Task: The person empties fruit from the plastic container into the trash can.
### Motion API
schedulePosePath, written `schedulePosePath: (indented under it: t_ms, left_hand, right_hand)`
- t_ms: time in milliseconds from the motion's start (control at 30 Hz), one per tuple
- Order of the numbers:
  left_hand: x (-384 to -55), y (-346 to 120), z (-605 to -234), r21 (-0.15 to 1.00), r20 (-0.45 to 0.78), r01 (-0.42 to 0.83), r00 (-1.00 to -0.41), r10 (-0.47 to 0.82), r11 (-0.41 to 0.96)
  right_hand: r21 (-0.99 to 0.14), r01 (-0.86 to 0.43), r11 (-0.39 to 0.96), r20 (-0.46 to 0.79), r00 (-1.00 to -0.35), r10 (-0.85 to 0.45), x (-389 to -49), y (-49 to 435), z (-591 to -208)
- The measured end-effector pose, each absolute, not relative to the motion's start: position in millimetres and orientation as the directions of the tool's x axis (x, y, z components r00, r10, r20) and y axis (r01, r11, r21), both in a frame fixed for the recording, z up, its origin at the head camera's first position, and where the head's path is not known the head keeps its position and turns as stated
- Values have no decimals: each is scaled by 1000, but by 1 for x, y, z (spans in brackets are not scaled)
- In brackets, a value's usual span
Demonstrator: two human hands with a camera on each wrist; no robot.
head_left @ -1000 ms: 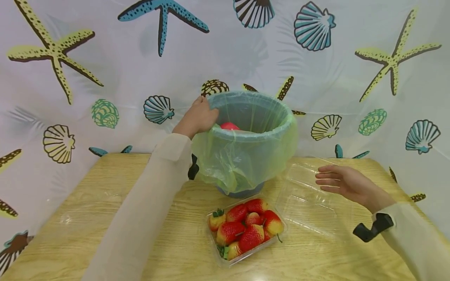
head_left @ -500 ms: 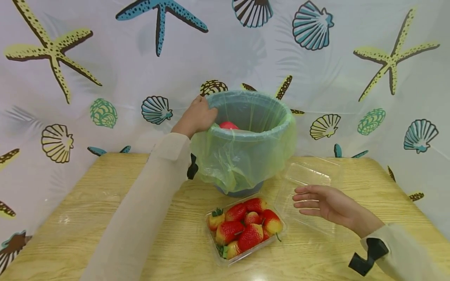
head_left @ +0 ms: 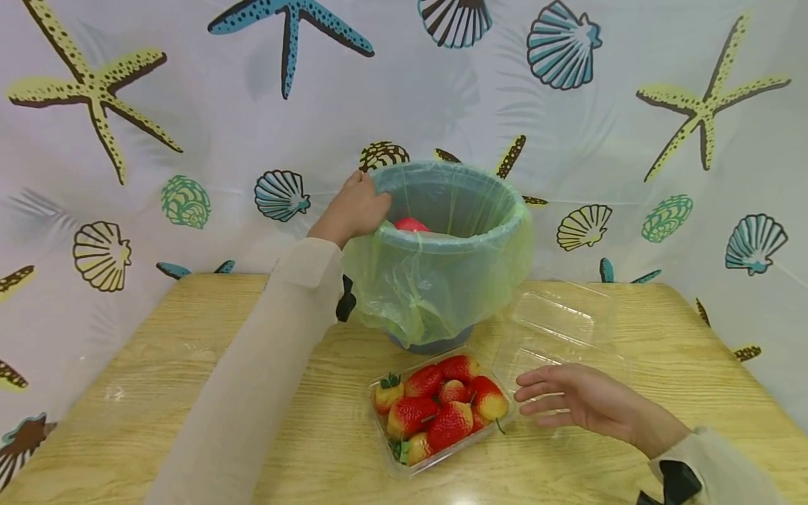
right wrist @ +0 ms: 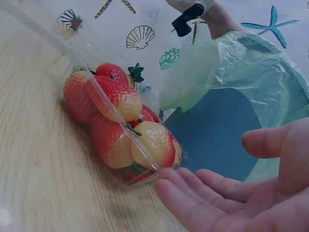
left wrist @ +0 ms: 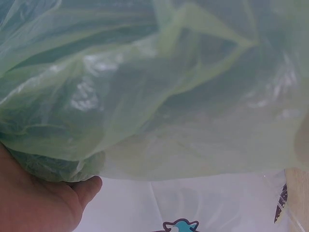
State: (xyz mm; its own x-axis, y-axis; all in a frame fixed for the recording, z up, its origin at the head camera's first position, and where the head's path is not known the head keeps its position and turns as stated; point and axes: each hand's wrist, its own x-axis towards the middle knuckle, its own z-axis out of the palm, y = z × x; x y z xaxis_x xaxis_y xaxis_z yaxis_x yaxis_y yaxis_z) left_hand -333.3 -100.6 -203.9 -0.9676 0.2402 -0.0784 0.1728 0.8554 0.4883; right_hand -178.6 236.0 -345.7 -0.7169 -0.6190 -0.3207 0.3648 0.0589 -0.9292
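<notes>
In the head view my left hand grips the left rim of a blue bin lined with a pale green plastic bag. The bag hangs in folds over the bin's outside. A rounded red thing shows inside, partly hidden by the front rim. In front of the bin lies a clear plastic box of strawberries, filled with red and yellowish fruit. My right hand is just right of this box, palm inward, its fingers loosely extended and holding nothing. The right wrist view shows the fingertips beside the strawberries.
A clear plastic container lies on the right of the wooden table, behind my right hand. A transparent sheet-like thing glints at the left. Behind the table hangs a white cloth with starfish and shells.
My right hand has moved left and toward me, from over the clear container to beside the strawberry box. The left hand has kept its grip on the bin's rim.
</notes>
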Motion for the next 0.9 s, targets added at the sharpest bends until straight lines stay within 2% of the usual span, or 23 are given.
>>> schedulePosePath:
  t_ms: [400, 667, 900]
  left_hand:
    - [-334, -100, -205, 488, -76, 175, -967, 241, 855]
    - [-334, -100, -205, 477, -71, 184, -967, 246, 859]
    - [-334, -98, -204, 472, -70, 176, -969, 236, 864]
  right_hand:
    - [-913, 374, 165, -396, -708, -585, -178, 226, -369]
    - [-902, 415, 116, -414, -760, -500, -194, 210, -382]
    - [-911, 407, 70, -388, -786, -481, -205, 200, -382]
